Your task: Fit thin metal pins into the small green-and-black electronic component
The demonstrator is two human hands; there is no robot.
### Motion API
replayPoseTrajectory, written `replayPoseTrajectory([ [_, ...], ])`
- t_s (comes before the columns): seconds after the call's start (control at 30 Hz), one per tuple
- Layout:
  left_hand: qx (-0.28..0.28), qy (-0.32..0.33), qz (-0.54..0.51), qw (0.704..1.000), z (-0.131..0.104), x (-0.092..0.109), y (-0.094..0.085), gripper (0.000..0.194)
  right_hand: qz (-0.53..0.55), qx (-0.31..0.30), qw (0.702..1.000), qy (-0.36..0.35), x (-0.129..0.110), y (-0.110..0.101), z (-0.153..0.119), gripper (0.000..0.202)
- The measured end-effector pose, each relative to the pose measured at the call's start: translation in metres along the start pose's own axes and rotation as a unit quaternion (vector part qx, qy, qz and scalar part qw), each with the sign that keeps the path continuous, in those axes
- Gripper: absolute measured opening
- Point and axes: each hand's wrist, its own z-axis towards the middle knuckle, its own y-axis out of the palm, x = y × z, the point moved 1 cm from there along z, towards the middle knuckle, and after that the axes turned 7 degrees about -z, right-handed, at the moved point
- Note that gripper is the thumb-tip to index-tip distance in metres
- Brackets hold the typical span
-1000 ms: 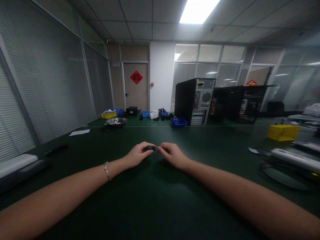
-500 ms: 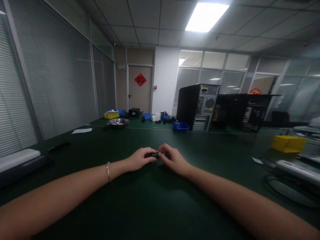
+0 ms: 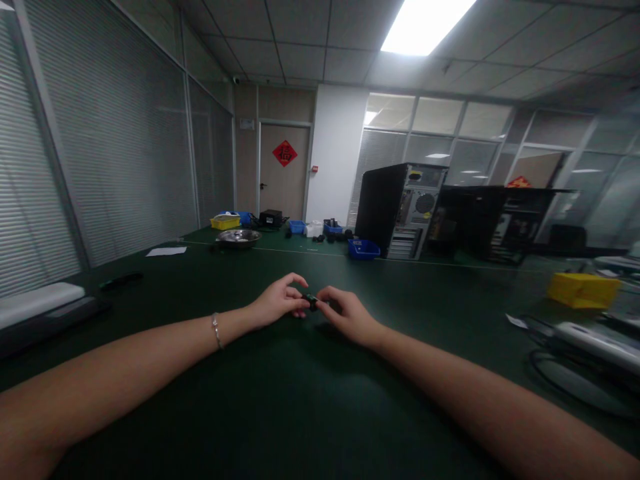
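Note:
A small dark piece with a bit of green (image 3: 311,301) is between my two hands, above the green table (image 3: 280,393). My right hand (image 3: 348,316) pinches it from the right with thumb and forefinger. My left hand (image 3: 281,299), with a bracelet on its wrist, is at the piece's left side; its forefinger is raised and spread, while the thumb and lower fingers are at the piece. Whether the left fingertips grip it or only touch it is too small to tell.
A black computer case (image 3: 390,210) stands behind a blue bin (image 3: 364,249). Farther left are a metal bowl (image 3: 239,239) and a yellow bin (image 3: 225,221). White paper (image 3: 167,251) lies left. A yellow box (image 3: 583,289) and cables are at right.
My left forefinger has lifted away from the small piece, and the left hand has opened somewhat. The piece now looks turned between the hands. The view has shifted slightly.

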Motion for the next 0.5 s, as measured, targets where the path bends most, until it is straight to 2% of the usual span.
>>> replayPoseTrajectory([
  [0.13, -0.014, 0.002, -0.009, 1.000, -0.005, 0.007, 0.005, 0.033, -0.001, -0.003, 1.000, -0.004, -0.003, 0.000, -0.001, 0.019],
  [0.27, -0.033, 0.008, 0.001, 0.999, -0.009, 0.012, 0.009, 0.042, -0.009, -0.012, 1.000, -0.007, -0.002, 0.000, -0.002, 0.019],
  [0.4, -0.086, -0.001, 0.000, 0.996, -0.007, 0.007, 0.008, 0.057, -0.010, -0.017, 1.000, -0.023, 0.000, 0.000, -0.004, 0.020],
  [0.5, -0.100, 0.027, 0.036, 0.994, -0.003, 0.001, 0.007, 0.052, -0.020, -0.030, 0.999, -0.027, 0.001, 0.000, -0.006, 0.021],
])
